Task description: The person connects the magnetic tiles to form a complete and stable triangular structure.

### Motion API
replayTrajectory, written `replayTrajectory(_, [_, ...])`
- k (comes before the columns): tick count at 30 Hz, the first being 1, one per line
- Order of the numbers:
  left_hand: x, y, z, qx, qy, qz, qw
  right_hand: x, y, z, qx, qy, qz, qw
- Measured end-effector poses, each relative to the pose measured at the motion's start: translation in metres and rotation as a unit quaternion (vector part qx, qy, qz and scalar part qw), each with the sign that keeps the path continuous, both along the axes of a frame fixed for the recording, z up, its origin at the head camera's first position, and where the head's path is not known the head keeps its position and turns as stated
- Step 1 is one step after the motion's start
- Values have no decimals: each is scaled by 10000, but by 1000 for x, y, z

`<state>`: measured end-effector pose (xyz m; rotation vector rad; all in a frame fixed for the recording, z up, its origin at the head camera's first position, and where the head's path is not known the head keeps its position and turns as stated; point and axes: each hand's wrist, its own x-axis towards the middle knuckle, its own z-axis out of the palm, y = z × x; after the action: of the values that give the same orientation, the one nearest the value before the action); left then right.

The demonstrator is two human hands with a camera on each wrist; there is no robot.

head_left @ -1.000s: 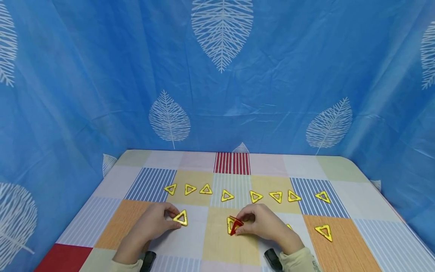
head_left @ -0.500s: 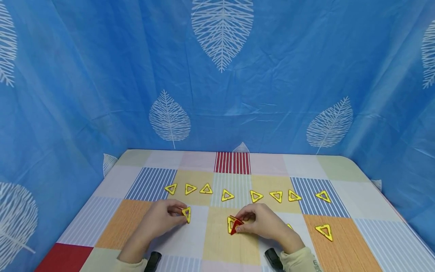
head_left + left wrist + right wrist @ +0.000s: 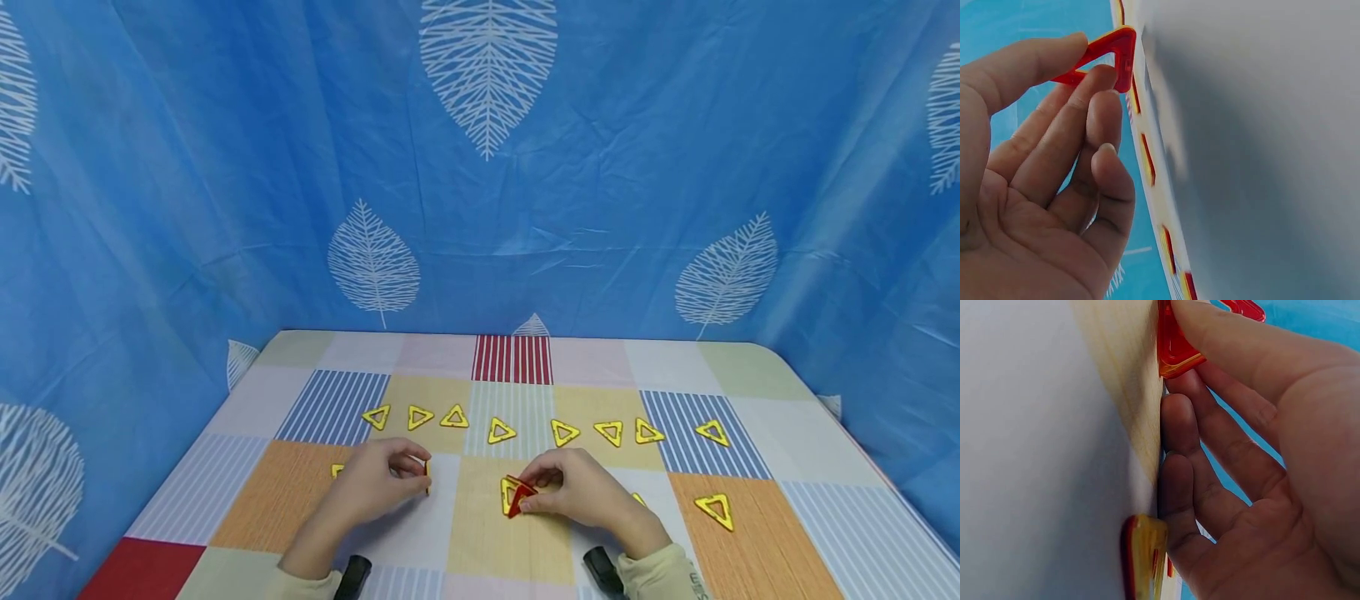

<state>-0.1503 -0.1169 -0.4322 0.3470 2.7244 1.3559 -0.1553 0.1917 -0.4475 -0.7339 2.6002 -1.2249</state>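
My left hand [image 3: 375, 483] pinches a triangular tile [image 3: 1125, 56] between thumb and fingers, above the tabletop. The tile is an open-centred frame, red on the side in the left wrist view, and stands nearly edge-on in the head view. To the right, my right hand [image 3: 577, 493] holds red triangular tiles [image 3: 1175, 344] standing tilted at the table. A yellow triangular tile [image 3: 506, 498] appears just left of them, close against them. The right fingertips rest close to the cloth, and the thumb lies over the front red tile.
Several yellow triangular tiles [image 3: 608, 427] lie in a loose row across the patchwork tablecloth [image 3: 517, 558]. Another yellow tile [image 3: 724, 505] lies farther right. Parts of two more show beside the left hand and behind the right wrist. A blue leaf-print curtain [image 3: 570, 208] surrounds the table.
My left hand has moved right toward the right hand, turning its tile from face-on to edge-on. A yellow tile behind the left hand has come into view. The right hand stays put.
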Motion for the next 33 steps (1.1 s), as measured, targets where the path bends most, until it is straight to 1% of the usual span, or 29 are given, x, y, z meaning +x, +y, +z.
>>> replayTrajectory(4, [1, 12, 0, 124, 45, -370, 9992, 0, 0, 0, -63, 3, -6, 10000])
replayTrajectory(8, [2, 28, 1, 287, 63, -814, 9962, 1, 1, 1, -66, -4, -42, 10000])
replayTrajectory(13, [3, 53, 0, 363, 88, -1147, 9927, 0, 0, 3, -114, 38, -13, 9999])
replayTrajectory(17, [2, 70, 0, 332, 109, -1213, 9920, -3, -1, 4, -151, 66, 47, 9999])
replayTrajectory(20, [1, 77, 1, 259, 151, -1164, 9928, -4, -2, 5, -135, 100, 68, 9998])
replayTrajectory(26, [3, 85, 2, 49, 180, -1087, 9939, -3, -2, 5, -52, 105, 44, 9999])
replayTrajectory(30, [4, 89, 1, -46, 93, -1116, 9937, -1, -1, 1, -114, 103, 88, 9998])
replayTrajectory(33, [4, 90, 3, -205, 77, -1142, 9932, -1, -2, -1, -174, 127, 102, 9997])
